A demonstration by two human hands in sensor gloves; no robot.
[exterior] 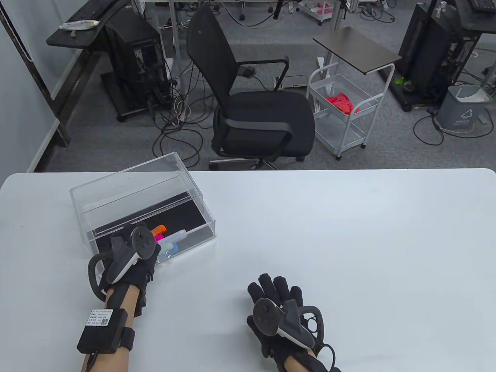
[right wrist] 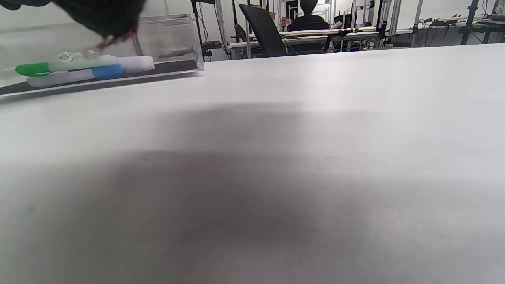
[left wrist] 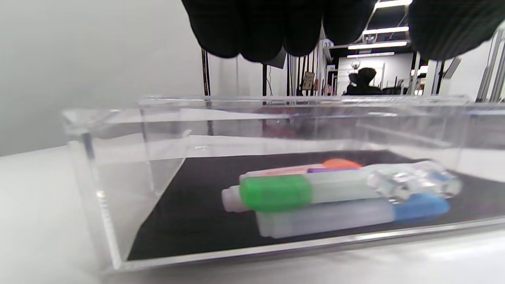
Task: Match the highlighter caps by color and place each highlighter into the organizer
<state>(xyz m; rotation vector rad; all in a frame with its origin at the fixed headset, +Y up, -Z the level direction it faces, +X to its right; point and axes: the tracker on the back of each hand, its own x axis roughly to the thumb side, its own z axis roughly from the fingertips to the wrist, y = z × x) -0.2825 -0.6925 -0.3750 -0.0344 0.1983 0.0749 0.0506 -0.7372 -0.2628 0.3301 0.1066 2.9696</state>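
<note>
The clear acrylic organizer (exterior: 116, 186) stands at the table's left, with a black floor. Several capped highlighters lie together near its front right: a green-capped one (left wrist: 276, 192) on top, a blue-capped one (left wrist: 418, 205) in front, and an orange cap (left wrist: 341, 163) and a purple bit (left wrist: 327, 170) behind. My left hand (exterior: 147, 257) hovers at the organizer's front edge, its fingers (left wrist: 256, 27) hanging loose above the highlighters and holding nothing. My right hand (exterior: 277, 288) lies flat on the bare table, fingers straight and empty. From the right wrist, the green cap (right wrist: 31, 70) and blue cap (right wrist: 106, 71) show at the far left.
The white table (exterior: 348, 232) stretches wide to the right of the organizer. Beyond its far edge stand a black office chair (exterior: 255, 112) and a white trolley (exterior: 345, 112) on the floor.
</note>
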